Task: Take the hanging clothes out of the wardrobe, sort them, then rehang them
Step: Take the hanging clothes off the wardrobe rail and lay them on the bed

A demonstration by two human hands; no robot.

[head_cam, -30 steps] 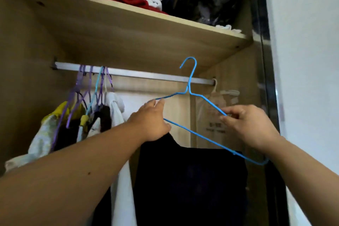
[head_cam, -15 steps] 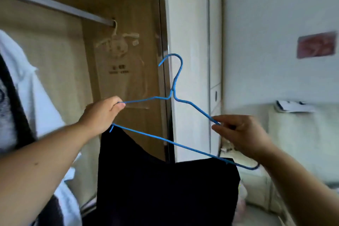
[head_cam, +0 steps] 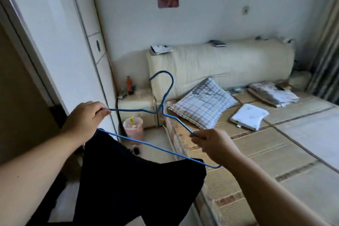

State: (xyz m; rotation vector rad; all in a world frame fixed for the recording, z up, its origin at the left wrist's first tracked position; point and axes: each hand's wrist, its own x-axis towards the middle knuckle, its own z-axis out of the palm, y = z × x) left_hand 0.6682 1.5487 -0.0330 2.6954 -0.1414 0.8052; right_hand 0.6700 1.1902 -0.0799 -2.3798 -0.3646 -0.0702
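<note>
A blue wire hanger [head_cam: 166, 97] is held up in front of me, hook upward, tilted down to the right. A black garment [head_cam: 135, 185] hangs folded over its bottom bar. My left hand [head_cam: 84, 121] grips the hanger's left end. My right hand [head_cam: 214, 145] pinches the right shoulder wire. The wardrobe [head_cam: 23, 71] is at the left edge, its inside out of view.
A bed with a woven mat [head_cam: 266, 152] fills the right side. On it lie a checked pillow [head_cam: 203, 104], a white flat device [head_cam: 249, 116] and folded cloth [head_cam: 273, 95]. A bedside cabinet [head_cam: 136, 108] and a pink bin [head_cam: 134, 127] stand by the wall.
The view swung right, from the wardrobe rail to the bed. Both hands carried the hanger with the black garment away from the wardrobe, keeping the same grip.
</note>
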